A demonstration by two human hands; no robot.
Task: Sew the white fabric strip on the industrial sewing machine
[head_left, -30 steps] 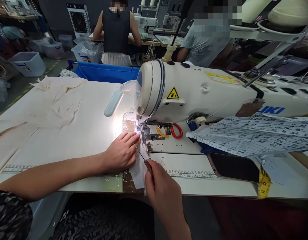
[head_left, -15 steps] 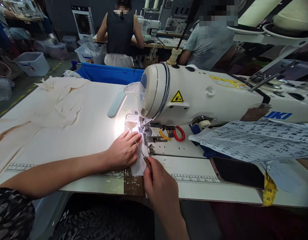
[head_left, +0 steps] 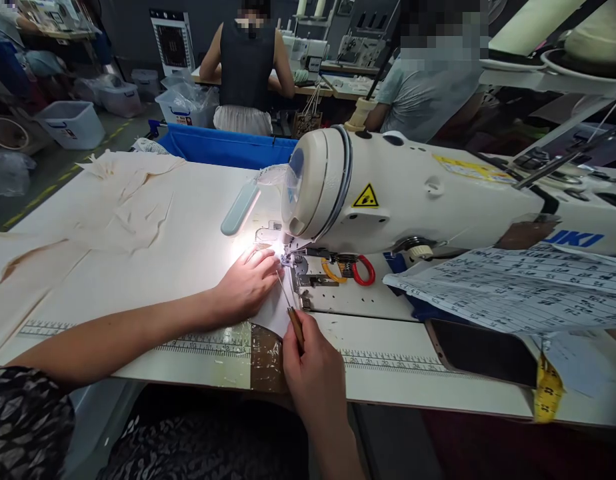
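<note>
My left hand [head_left: 248,283] lies flat, fingers stretched out, pressing a small white fabric piece [head_left: 273,313] against the table just left of the needle. My right hand [head_left: 313,370] pinches a wooden-handled awl [head_left: 291,310]; its thin metal tip points up toward the presser foot [head_left: 291,259] of the white sewing machine [head_left: 403,200]. The fabric runs from under the foot toward the table's front edge, between my two hands. The machine's lamp lights the needle area brightly.
Cream fabric pieces [head_left: 123,200] lie at the table's far left. A dark phone [head_left: 483,353], printed paper sheets [head_left: 518,287] and a yellow tape measure [head_left: 547,397] lie at the right. Red and yellow loops [head_left: 355,270] sit under the machine arm. Two people work behind a blue bin [head_left: 228,147].
The white fabric has fed forward under the foot, so less hangs at the front edge. Both hands have moved up with it toward the needle.
</note>
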